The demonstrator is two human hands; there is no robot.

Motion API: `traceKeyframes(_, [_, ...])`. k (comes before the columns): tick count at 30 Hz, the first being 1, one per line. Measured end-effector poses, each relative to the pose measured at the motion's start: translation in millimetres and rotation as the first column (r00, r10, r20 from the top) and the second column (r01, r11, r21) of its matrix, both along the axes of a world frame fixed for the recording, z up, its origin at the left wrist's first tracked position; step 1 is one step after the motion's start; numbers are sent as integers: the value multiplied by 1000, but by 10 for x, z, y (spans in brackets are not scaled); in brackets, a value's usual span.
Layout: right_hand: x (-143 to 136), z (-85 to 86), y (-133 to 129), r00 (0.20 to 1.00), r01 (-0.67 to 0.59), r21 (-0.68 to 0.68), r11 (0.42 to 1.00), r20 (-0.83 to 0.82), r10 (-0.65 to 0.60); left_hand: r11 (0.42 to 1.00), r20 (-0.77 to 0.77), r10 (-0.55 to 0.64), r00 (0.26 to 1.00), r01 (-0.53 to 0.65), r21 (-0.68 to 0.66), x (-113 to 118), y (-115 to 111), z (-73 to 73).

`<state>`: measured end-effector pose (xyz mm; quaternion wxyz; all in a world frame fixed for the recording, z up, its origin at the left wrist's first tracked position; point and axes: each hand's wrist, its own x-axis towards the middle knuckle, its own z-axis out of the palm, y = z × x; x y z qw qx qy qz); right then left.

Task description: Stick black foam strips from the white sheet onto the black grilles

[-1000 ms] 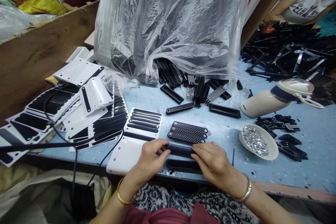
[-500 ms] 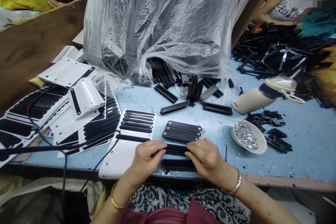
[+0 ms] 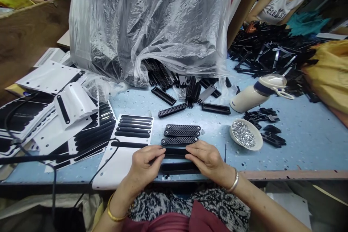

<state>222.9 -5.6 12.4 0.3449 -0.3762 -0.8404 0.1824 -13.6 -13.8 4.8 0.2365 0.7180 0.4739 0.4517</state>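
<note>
A narrow black strip (image 3: 175, 153) is stretched level between my hands near the table's front edge. My left hand (image 3: 146, 160) pinches its left end between thumb and fingers. At the other end, my right hand (image 3: 208, 156) is closed on it in the same way; the fingers cover both tips. Just below lies another long black piece with a recessed face (image 3: 178, 168), its right end partly behind my right hand. Directly beyond the strip are several black bars with a mesh pattern (image 3: 181, 130). A white sheet of black adhesive strips (image 3: 114, 168) lies beside my left hand.
A cream bowl of small metal rivets (image 3: 257, 145) and a cream bottle (image 3: 246, 99) stand right. Clear plastic sheeting (image 3: 152, 18) hangs at the back over loose black bars. Sticker sheets (image 3: 49, 76) and a dark cable (image 3: 56, 188) lie left. Another person (image 3: 274, 3) is at the upper right.
The view has shifted, so the table appears further left. The nearest mesh bar now sits slightly apart from the others. Both hands keep their hold on the strip.
</note>
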Motion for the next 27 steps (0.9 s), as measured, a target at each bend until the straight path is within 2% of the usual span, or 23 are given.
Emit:
traceKeyframes(6, [32,-2,-18,999,-47,-7,999,10,47,1000,9,1,1000,-1,-17,-1,-1,-9])
traceKeyframes(10, [145,23,-22,999,-25,-56,998,38,27,1000,14,-9,1000,9,-10,-14,10,0])
traceKeyframes(13, [323,76,-29,998,51,-100,994,38,-47,1000,17,-30,999,30,-4,-7,29,1])
traceKeyframes(17, [411,212,-128,970,244,16,970,20,-244,999,-12,-29,999,29,17,11,-2,47])
traceKeyframes(19, [235,280,-205,964,265,69,962,-17,-264,998,-54,19,998,-15,67,-51,-63,107])
traceKeyframes(20, [79,306,-243,974,226,95,970,-56,-221,993,-82,57,995,-48,105,-117,-100,138])
traceKeyframes(21, [-118,325,-279,984,160,113,981,-93,-150,984,-117,112,987,-94,151,-210,-138,165])
traceKeyframes(23, [-601,337,-340,985,-23,171,985,-164,51,939,-205,295,933,-243,245,-469,-210,188])
traceKeyframes(25, [-1122,309,-377,982,-168,128,977,-61,177,842,-302,528,794,-443,308,-782,-266,162])
traceKeyframes(27, [-1572,228,-386,985,-164,73,984,70,159,749,-419,656,627,-609,262,-1066,-307,102])
